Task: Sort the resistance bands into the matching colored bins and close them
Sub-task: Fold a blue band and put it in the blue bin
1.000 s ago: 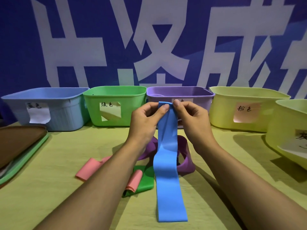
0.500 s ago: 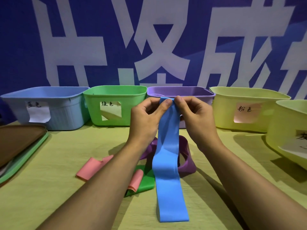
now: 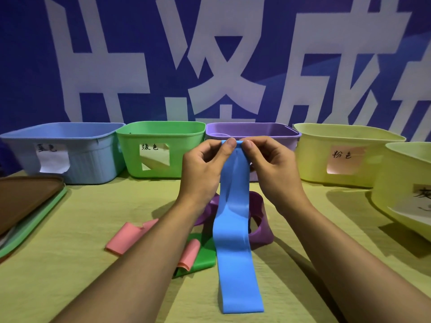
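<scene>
Together, left hand [image 3: 202, 173] and right hand [image 3: 272, 173], fingers pinching blue band [image 3: 235, 241] top.

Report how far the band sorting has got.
Done: nothing that shows; all the bins stand open. In hand: the left hand and right hand pinch the top of the blue band. Left: drop it in the blue bin, sort the pink band, green band and purple band, fit the lids.

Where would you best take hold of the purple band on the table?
Probably the purple band at its raised right-hand loop, pinched from above and the right. That part stands up off the table with an open hollow for a finger, while its left side is hidden behind the blue band.
</scene>
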A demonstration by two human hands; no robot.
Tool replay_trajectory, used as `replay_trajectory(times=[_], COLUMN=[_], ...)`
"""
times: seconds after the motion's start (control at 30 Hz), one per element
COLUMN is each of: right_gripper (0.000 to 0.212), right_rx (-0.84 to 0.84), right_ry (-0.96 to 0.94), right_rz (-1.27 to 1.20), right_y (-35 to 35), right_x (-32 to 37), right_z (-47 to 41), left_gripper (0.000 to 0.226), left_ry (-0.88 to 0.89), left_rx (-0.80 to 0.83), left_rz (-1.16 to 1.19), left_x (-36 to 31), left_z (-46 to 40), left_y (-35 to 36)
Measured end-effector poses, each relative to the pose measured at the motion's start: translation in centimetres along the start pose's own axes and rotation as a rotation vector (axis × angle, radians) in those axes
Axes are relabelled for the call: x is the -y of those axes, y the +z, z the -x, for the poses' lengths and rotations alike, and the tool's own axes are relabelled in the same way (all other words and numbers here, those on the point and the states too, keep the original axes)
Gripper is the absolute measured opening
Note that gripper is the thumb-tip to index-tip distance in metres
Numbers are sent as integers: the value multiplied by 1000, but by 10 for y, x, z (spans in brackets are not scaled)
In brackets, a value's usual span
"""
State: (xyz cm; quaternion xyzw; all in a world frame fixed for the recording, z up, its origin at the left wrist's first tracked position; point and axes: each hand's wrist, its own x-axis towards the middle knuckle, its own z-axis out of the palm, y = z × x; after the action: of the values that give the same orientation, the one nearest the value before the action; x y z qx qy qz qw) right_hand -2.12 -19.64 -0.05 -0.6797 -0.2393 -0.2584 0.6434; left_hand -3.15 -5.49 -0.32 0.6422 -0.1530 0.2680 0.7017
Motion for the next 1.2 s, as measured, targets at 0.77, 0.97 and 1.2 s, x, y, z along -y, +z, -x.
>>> replay_trajectory(times=[0.77, 0.97, 1.2], right_gripper=[40, 29, 17], right_rx=[-44, -41, -33], right_ry=[289, 252, 230], right_rz=[-76, -66, -73], right_y=[3, 2, 2], right_x=[10, 5, 0], right_z=[2, 3, 3], left_gripper=[15, 19, 22], left_ry=[24, 11, -13], left_rx=[37, 52, 51], left_rz=[48, 37, 67], left_x=[5, 7, 8], left_z=[-3, -4, -4], left_y=[-1, -2, -2])
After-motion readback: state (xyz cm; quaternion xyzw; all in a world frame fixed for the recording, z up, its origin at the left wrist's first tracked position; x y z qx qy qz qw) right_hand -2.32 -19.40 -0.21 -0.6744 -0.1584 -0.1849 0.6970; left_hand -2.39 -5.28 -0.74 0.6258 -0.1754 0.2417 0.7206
